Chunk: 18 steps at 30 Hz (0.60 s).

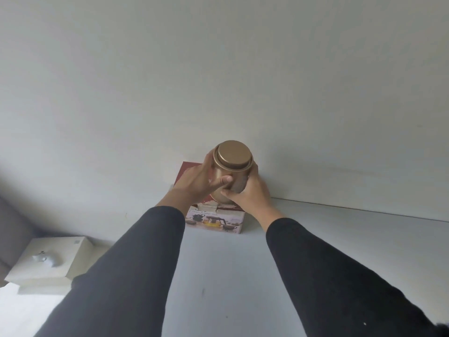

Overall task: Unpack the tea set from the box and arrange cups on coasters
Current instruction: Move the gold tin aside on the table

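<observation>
White box [52,260]: at 8 o'clock, on the table's [340,239] left edge; pale lid, a small grey-white object resting on top.

Left hand [196,183]: black sleeve, reaching forward; fingers wrapped around the tin's left side, thumb laid across its front.

Tin [230,171]: bronze, round, lid on and tilted toward the camera; held between both hands just above the box, near centre.

Box [215,221]: tea-set carton at 6 o'clock of the tin, against the wall; top flaps open, front panel printed with teapots and cups.

Right hand [252,193]: black sleeve; cups the tin's lower right side, thumb pressed on its front.
</observation>
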### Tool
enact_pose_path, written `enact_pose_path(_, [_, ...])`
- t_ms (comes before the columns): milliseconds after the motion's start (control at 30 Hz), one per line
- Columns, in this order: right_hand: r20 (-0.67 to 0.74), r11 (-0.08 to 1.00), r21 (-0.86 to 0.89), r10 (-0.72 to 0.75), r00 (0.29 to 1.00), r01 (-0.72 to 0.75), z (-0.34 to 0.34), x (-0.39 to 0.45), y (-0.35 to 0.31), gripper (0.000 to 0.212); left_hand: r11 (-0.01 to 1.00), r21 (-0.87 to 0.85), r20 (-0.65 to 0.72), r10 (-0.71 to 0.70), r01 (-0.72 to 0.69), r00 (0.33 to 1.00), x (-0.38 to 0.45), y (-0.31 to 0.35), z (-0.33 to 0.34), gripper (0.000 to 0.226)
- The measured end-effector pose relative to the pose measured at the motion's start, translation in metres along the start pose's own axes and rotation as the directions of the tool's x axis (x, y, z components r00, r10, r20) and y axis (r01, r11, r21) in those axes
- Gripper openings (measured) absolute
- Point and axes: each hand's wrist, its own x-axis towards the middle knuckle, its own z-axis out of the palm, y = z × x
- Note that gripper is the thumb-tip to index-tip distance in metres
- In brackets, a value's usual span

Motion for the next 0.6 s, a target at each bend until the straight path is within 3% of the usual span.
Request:
enact_pose_path(267, [-0.137,0.991,-0.105,0.068,0.988,-0.083,-0.098,-0.022,0.05,0.093,0.994,-0.023,0.08,0.105,-0.103,0.991,0.027,0.101,0.046,0.115])
enact_pose_path(500, [-0.222,0.977,-0.115,0.15,0.963,-0.179,-0.214,-0.051,0.145,0.094,0.972,-0.037,0.121,0.234,-0.232,0.965,0.055,0.223,0.138,0.086])
enact_pose_path(600, [-0.228,0.971,-0.106,0.187,0.956,-0.215,-0.261,-0.061,0.196,0.095,0.968,-0.049,0.142,0.25,-0.245,0.958,0.068,0.271,0.189,0.086])
